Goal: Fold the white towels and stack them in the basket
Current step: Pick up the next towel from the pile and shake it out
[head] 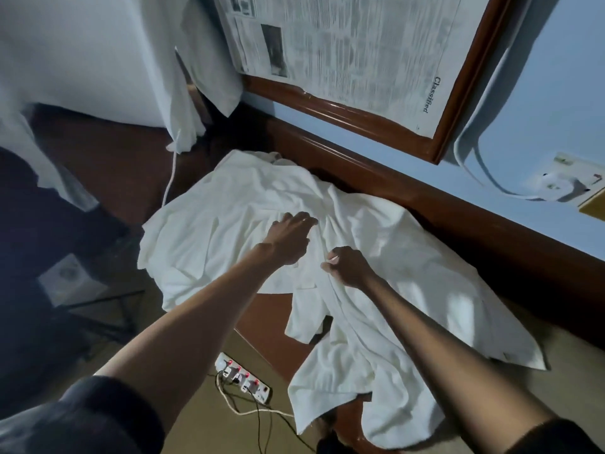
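Seen from above, two bare forearms in dark sleeves (98, 417) are reaching forward over a brown wooden tabletop (262, 317). White towels (216, 231) are lying rumpled and spread across most of the tabletop, with one end draping over the near edge toward the floor.

The left hand (289, 239) is resting palm down near the middle of the towels, its fingers (306, 221) lying fairly straight and loosely spread on the cloth. The right hand (348, 267) is sitting just beside it, a little nearer the person. Its fingers are curling inward and appear to be pinching a raised fold of towel against the thumb.

A dark wooden ledge is running along the far side of the tabletop, below a pale blue wall. A wooden frame (353, 117) covered with newspaper (343, 50) is hanging on that wall. On the floor below the left forearm, a white power strip (244, 378) with small red lights is lying with cords trailing from it.
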